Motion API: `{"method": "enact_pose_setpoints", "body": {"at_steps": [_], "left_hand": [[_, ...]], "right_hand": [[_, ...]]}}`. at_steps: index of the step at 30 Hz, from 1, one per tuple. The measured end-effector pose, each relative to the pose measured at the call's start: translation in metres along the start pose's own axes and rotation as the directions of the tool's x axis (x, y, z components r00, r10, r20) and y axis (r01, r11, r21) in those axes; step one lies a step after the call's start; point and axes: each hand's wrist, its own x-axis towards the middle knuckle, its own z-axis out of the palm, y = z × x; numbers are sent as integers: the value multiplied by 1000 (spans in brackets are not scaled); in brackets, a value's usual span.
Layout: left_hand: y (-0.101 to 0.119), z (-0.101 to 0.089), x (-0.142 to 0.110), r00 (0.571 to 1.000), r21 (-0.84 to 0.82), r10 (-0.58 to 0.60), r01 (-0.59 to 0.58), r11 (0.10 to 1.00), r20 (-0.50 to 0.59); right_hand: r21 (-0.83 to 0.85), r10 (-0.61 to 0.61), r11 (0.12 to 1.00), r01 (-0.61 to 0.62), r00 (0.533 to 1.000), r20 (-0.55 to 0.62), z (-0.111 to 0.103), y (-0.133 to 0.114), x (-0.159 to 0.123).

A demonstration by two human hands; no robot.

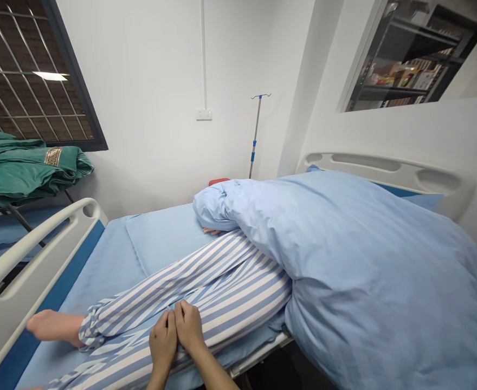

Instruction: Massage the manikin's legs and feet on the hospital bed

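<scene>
My left hand [163,340] and my right hand [188,325] are side by side, touching, on the near leg of a person lying on the bed. Both are closed with the fingers curled under, so I cannot see whether cloth is pinched in them. Beneath them are blue-and-white striped trousers [238,306], with creases running along the legs. A bare foot [53,326] sticks out of the far trouser leg. A light blue quilt [344,238] covers the upper body, and fingertips [211,231] of the lying person show at its edge.
The bed has a light blue sheet [161,227], a footboard [39,238] at left and a headboard [388,165] at right. An IV pole [257,127] stands behind it, near a red object [219,181]. Green folded bedding [27,170] lies at far left.
</scene>
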Motion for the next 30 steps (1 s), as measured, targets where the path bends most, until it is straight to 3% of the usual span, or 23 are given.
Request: {"method": "enact_pose_setpoints", "body": {"at_steps": [5, 9, 14, 16, 20, 24, 30], "left_hand": [[-2, 6, 11, 1000, -101, 0, 1, 995, 8], [19, 2, 25, 998, -310, -16, 33, 950, 57], [37, 8, 27, 991, -496, -131, 109, 861, -9], [29, 17, 22, 995, -385, -92, 65, 920, -50], [3, 36, 13, 988, -67, 114, -121, 990, -101], [-14, 48, 12, 946, 288, 314, -279, 916, -83], [-17, 51, 14, 937, 477, 348, -301, 826, -11]], "right_hand": [[117, 24, 993, -23, 1000, -6, -4, -2, 2], [213, 53, 976, -44, 998, -38, -2, 1, 3], [276, 89, 959, -67, 994, -69, 1, 5, 5], [283, 103, 955, -82, 993, -60, 0, 8, 6], [340, 153, 931, -131, 987, -39, -3, 11, 11], [375, 181, 914, -153, 983, -41, -2, 12, 15], [264, 209, 945, -193, 977, -33, 1, 10, 21]]}}
